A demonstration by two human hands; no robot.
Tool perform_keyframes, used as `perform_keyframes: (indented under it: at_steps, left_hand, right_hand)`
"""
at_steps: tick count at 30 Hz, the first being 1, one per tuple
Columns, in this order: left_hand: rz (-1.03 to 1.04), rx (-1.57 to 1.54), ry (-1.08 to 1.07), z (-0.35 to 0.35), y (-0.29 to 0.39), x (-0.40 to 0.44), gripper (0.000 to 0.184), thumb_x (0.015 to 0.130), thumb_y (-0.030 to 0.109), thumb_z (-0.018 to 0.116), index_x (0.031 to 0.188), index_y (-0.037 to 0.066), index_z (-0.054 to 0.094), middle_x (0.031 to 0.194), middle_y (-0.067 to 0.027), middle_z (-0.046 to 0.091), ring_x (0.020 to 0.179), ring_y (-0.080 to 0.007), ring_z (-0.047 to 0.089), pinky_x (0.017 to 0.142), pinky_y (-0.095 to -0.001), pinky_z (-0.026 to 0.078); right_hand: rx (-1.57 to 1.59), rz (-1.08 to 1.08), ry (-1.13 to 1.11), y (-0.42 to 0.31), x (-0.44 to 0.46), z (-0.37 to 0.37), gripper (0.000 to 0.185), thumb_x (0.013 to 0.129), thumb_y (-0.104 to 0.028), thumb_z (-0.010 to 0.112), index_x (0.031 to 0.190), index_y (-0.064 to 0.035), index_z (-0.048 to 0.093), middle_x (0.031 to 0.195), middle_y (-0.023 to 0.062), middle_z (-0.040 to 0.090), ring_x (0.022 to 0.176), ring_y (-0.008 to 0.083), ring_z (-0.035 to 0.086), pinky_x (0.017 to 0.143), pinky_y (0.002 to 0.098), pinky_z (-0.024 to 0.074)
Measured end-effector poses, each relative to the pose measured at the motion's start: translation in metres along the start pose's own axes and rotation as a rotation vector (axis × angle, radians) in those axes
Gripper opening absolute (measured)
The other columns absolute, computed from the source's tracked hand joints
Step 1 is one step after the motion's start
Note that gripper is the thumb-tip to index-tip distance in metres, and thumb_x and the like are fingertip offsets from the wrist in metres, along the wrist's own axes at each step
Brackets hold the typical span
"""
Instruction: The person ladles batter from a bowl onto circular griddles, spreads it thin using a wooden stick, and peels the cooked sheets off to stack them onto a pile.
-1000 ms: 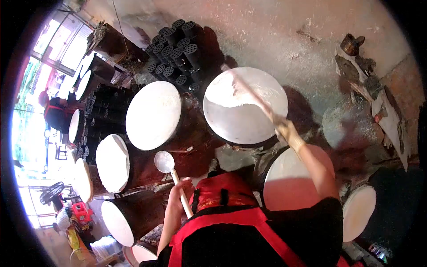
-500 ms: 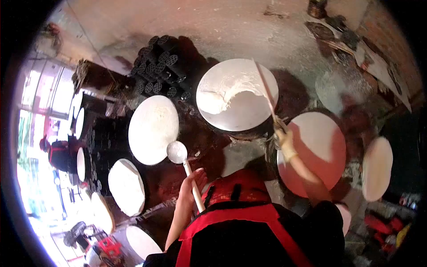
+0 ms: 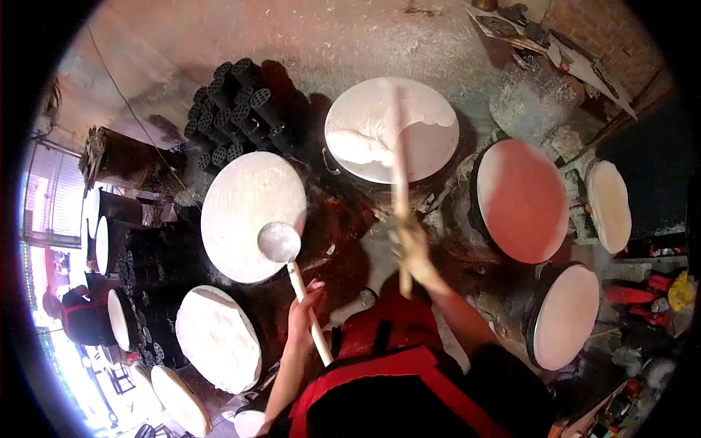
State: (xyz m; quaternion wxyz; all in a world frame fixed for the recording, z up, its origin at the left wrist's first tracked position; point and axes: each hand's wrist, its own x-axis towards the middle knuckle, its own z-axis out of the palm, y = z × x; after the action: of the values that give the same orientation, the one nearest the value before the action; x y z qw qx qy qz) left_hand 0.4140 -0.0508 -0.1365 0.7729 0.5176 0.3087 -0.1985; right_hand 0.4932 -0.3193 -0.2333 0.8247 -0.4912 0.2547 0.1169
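Observation:
My left hand (image 3: 304, 312) is closed round the pale handle of a ladle (image 3: 279, 242), whose round bowl hangs over the edge of a white round griddle (image 3: 252, 197). In my right hand (image 3: 411, 248), which wears a light glove, is a long wooden stick (image 3: 399, 160), blurred by motion. The stick reaches up across the round griddle (image 3: 431, 150) in front of me. White batter (image 3: 358, 146) covers the upper and left parts of that griddle, and its lower right part shows a bare grey surface.
Perforated black coal cylinders (image 3: 237, 109) are stacked by the wall. More round griddles with pale tops stand on the left and right, one a reddish disc (image 3: 522, 201) in shadow. A person (image 3: 84, 314) is at the far left. Red and yellow items (image 3: 650, 296) lie at the right.
My right hand and the stick have swung left, and the stick now stands nearly upright in view. The batter's bare patch has shifted right. The whole view has turned; my left hand keeps the ladle.

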Motion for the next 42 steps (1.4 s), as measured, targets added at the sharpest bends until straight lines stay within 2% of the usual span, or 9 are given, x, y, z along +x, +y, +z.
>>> perform_keyframes:
  at_steps: [2,9,14,20,24,26,28,32,42]
  left_hand:
    - [-0.019,-0.109,0.06,-0.028,-0.017,-0.013,0.025,0.088,0.007,0.053,0.111,-0.001,0.057,0.128,-0.0072,0.049,0.116,-0.0184,0.048,0.099,-0.0327,0.039]
    - [0.058,-0.198,0.221,-0.063,-0.046,-0.055,0.025,0.084,0.008,0.057,0.108,0.002,0.057,0.127,-0.0066,0.049,0.11,-0.0166,0.051,0.096,-0.0313,0.042]
    - [0.093,-0.223,0.13,-0.057,-0.036,-0.061,0.027,0.084,0.008,0.057,0.11,0.003,0.057,0.12,-0.0055,0.055,0.109,-0.0154,0.052,0.096,-0.0306,0.042]
    - [0.07,-0.129,0.032,-0.046,-0.047,-0.03,0.042,0.086,0.008,0.054,0.126,0.001,0.043,0.115,-0.0034,0.057,0.103,-0.0119,0.052,0.093,-0.0281,0.041]
    - [0.076,-0.093,0.057,-0.027,-0.038,-0.034,0.041,0.086,0.006,0.053,0.126,0.001,0.043,0.114,-0.0041,0.058,0.1,-0.0111,0.052,0.091,-0.0265,0.04]
    - [0.092,-0.082,0.045,-0.022,-0.038,-0.035,0.039,0.086,0.006,0.053,0.123,0.002,0.044,0.113,-0.0043,0.059,0.098,-0.0109,0.052,0.089,-0.0262,0.041]
    - [0.083,-0.058,0.028,-0.014,-0.038,-0.037,0.037,0.086,0.005,0.053,0.122,0.003,0.045,0.113,-0.0043,0.059,0.098,-0.0111,0.052,0.089,-0.0263,0.041]
    - [0.057,-0.077,-0.024,-0.003,-0.043,-0.029,0.036,0.086,0.006,0.053,0.121,0.004,0.045,0.113,-0.0041,0.059,0.1,-0.0122,0.053,0.09,-0.0283,0.042]
    - [0.059,-0.046,-0.049,0.065,-0.047,-0.012,0.022,0.087,0.007,0.052,0.108,0.007,0.057,0.113,-0.001,0.058,0.105,-0.0115,0.051,0.093,-0.0303,0.041]
  right_hand:
    - [-0.096,-0.139,-0.096,-0.013,0.044,0.094,0.056,0.089,-0.006,0.045,0.142,-0.008,0.028,0.066,-0.0042,0.046,0.047,0.0049,0.042,0.036,0.0191,0.0348]
    - [0.011,-0.381,0.199,0.039,0.194,0.216,0.032,0.097,-0.031,0.042,0.127,-0.0205,0.047,0.051,-0.0028,0.039,0.037,0.0099,0.041,0.032,0.026,0.0346]
    - [0.515,-0.084,0.102,0.075,0.105,0.175,0.039,0.096,-0.03,0.043,0.135,-0.0265,0.036,0.055,-0.004,0.041,0.038,0.0085,0.036,0.032,0.0245,0.0301]
    - [0.264,-0.11,0.21,0.062,-0.003,0.101,0.047,0.096,-0.012,0.04,0.139,-0.0287,0.028,0.071,-0.0029,0.048,0.042,0.0074,0.039,0.033,0.0211,0.0325]
    - [0.042,-0.172,0.209,-0.008,-0.026,0.054,0.029,0.096,-0.021,0.042,0.125,-0.0166,0.046,0.071,-0.0023,0.052,0.046,0.0077,0.044,0.033,0.0214,0.0355]
    - [0.392,0.049,0.306,-0.041,0.0,0.057,0.019,0.096,-0.022,0.041,0.111,-0.0176,0.052,0.069,-0.0037,0.05,0.043,0.0085,0.04,0.033,0.0208,0.029]
    - [0.438,-0.214,0.253,-0.044,0.022,0.075,0.016,0.095,-0.028,0.044,0.101,-0.0173,0.054,0.058,-0.0025,0.049,0.038,0.0099,0.039,0.031,0.0238,0.0265]
    - [-0.082,0.088,-0.21,-0.03,0.013,0.067,0.045,0.096,-0.017,0.041,0.14,-0.0218,0.032,0.063,-0.0014,0.048,0.041,0.0077,0.039,0.032,0.0232,0.0317]
    - [0.042,-0.063,-0.015,-0.091,0.028,-0.038,0.035,0.092,-0.029,0.053,0.124,-0.0167,0.049,0.068,-0.0027,0.05,0.042,0.0057,0.039,0.032,0.0193,0.0334]
